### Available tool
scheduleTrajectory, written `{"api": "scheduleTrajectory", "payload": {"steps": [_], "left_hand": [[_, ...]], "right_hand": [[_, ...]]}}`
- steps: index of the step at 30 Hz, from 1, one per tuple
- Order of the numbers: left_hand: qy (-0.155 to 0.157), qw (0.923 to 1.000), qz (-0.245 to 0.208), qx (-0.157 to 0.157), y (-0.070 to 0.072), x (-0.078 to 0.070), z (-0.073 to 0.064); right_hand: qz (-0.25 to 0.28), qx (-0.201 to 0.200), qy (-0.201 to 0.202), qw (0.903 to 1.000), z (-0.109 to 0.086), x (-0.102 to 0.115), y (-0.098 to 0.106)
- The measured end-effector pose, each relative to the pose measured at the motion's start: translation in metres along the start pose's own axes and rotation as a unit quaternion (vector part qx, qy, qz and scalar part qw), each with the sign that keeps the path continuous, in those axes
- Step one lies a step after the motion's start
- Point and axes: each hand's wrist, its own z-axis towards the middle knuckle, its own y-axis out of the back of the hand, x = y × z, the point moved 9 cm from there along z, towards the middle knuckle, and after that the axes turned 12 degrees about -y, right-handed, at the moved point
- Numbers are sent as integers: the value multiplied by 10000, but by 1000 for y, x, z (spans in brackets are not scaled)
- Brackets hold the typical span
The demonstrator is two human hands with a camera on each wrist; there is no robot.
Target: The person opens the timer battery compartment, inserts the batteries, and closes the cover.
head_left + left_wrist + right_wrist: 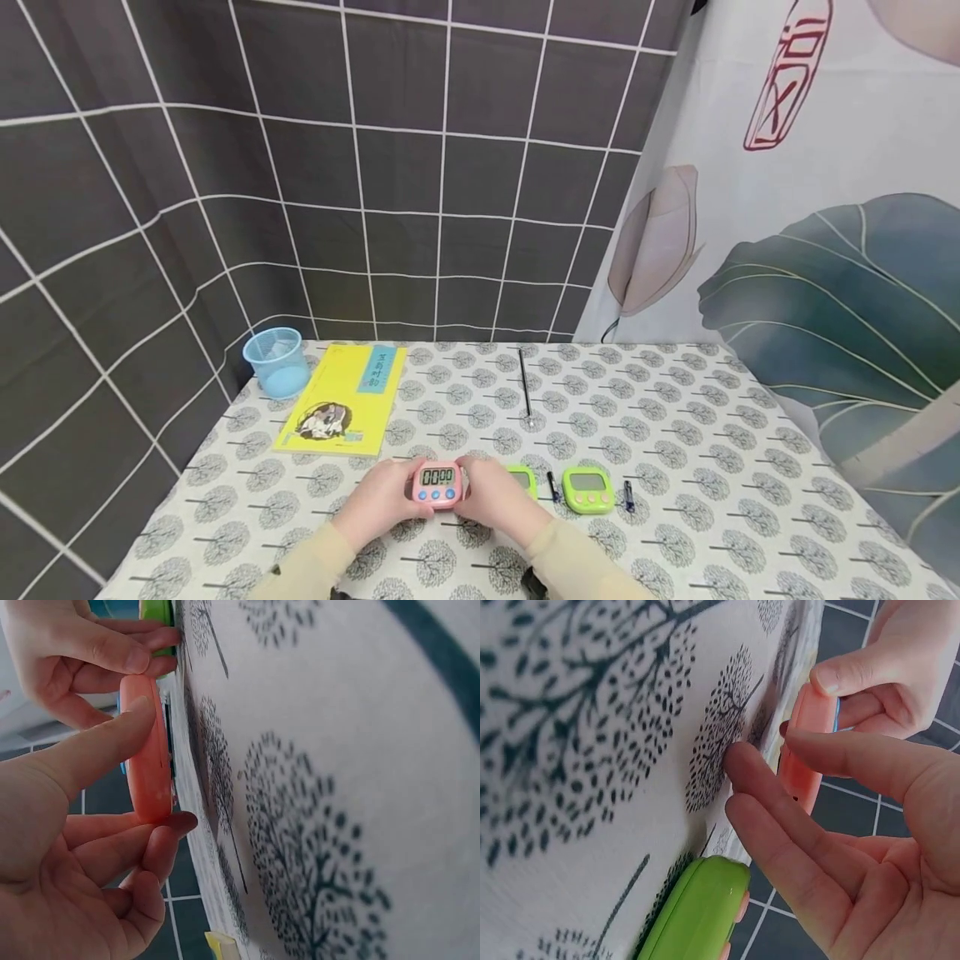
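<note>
Between my two hands is a pink digital timer (437, 485) with three blue buttons; its display reads 00:00 and faces me. My left hand (381, 498) pinches its left end, with the thumb (135, 724) on one edge and fingers under the end. From the other side my right hand (501, 497) holds the right end between thumb and fingers, its other fingers fairly straight in the right wrist view. The timer stands close over the tree-patterned cloth. A green timer (531, 483) lies just right of my right hand, partly hidden by it.
Another green timer (588, 490) lies further right, with short dark pen-like pieces (553, 487) beside it. A thin black rod (525, 387) lies behind. At back left are a yellow book (337, 408) and a blue cup (277, 362). A dark grid curtain (397, 167) backs the table.
</note>
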Motion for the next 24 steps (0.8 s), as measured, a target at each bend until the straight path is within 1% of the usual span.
{"api": "scheduleTrajectory", "payload": {"steps": [2,4,6,9,13,17,20,24], "left_hand": [[55,9999,93,14,0,1,1],[33,9998,203,10,1,1,2],[-35,9995,302,-6,2,-1,3],[-205,9986,476,-52,4,-6,6],[-300,9979,566,-50,7,-10,8],[-264,9979,593,-7,7,-8,9],[-245,9979,599,27,5,-5,10],[-145,9972,728,85,3,-1,11]], "right_hand": [[-113,-2,-18,9999,2,0,-1],[-207,-26,22,9998,4,1,-3],[-273,-75,84,9996,6,2,-4],[-420,-252,285,9984,8,4,-4],[-645,-429,445,9960,9,7,-3],[-686,-452,422,9957,9,10,-5],[-615,-433,344,9966,11,10,-7],[-573,-444,320,9969,12,10,-9]]}}
